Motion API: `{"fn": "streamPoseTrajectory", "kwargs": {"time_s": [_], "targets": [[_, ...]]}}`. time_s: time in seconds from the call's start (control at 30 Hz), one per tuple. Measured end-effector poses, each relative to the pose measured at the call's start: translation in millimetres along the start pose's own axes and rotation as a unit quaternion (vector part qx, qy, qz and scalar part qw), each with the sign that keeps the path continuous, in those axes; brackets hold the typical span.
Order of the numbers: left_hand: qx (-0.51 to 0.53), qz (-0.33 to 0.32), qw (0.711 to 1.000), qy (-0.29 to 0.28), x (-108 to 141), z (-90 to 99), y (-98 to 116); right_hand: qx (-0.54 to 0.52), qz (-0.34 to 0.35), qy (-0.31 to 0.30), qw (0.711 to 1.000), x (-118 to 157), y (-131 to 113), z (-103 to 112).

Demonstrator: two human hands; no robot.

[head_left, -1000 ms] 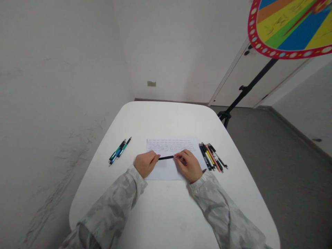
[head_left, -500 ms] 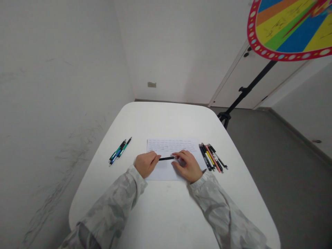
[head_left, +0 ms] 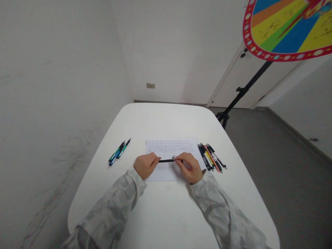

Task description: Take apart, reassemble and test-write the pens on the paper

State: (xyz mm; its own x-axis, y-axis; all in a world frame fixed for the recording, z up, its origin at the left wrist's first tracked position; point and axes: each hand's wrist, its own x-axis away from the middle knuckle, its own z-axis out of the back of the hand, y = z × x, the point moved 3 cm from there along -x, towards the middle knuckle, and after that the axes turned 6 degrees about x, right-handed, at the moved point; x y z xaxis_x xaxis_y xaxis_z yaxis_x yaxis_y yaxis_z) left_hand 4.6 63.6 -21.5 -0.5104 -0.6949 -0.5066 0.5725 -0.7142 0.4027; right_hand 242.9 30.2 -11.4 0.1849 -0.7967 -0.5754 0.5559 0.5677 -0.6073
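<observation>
A black pen (head_left: 166, 160) lies level between my two hands, above a white sheet of paper (head_left: 160, 175) with lines of handwriting on its upper part. My left hand (head_left: 146, 165) is closed round the pen's left end. At the other end, the thumb and fingers of my right hand (head_left: 190, 167) pinch the pen's tip. A small dark piece (head_left: 173, 157) shows beside the right fingertips; what it is cannot be made out.
Several blue and green pens (head_left: 116, 154) lie left of the paper on the white table (head_left: 166, 119). Several black, yellow and pink pens (head_left: 211, 157) lie to its right. A colourful wheel (head_left: 287, 31) on a black stand (head_left: 246, 86) rises beyond the table's right side.
The fingers of my right hand, apart around the pen's right end before, have come together on it. The view has shifted slightly.
</observation>
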Motion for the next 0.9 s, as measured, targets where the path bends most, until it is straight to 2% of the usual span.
{"fn": "streamPoseTrajectory", "kwargs": {"time_s": [0.1,0.23,0.37,0.47,0.6,0.77,0.9], "targets": [[0.021,0.015,0.999,-0.019,0.1,1.7,1.0,-0.014,-0.025,0.015,0.999,0.2,3.1,1.9],[0.042,0.054,0.997,-0.045,0.7,11.5,-2.4,-0.061,-0.094,0.056,0.992,-0.9,16.0,7.8],[0.024,0.07,0.995,-0.074,4.2,27.9,-8.8,-0.075,-0.161,0.049,0.983,-2.5,29.3,16.5],[-0.012,0.088,0.994,-0.062,10.1,37.9,-9.5,-0.062,-0.19,0.043,0.979,-2.1,35.4,26.0],[-0.079,0.185,0.978,-0.051,20.5,37.5,-4.4,-0.054,-0.21,0.015,0.976,-2.5,36.2,33.9],[-0.083,0.304,0.94,-0.13,25.6,25.1,4.0,-0.053,-0.21,-0.054,0.975,-8.8,26.0,28.5],[-0.089,0.343,0.922,-0.156,22.1,22.5,6.8,-0.068,-0.209,-0.093,0.971,-14.0,18.7,17.7]]}}
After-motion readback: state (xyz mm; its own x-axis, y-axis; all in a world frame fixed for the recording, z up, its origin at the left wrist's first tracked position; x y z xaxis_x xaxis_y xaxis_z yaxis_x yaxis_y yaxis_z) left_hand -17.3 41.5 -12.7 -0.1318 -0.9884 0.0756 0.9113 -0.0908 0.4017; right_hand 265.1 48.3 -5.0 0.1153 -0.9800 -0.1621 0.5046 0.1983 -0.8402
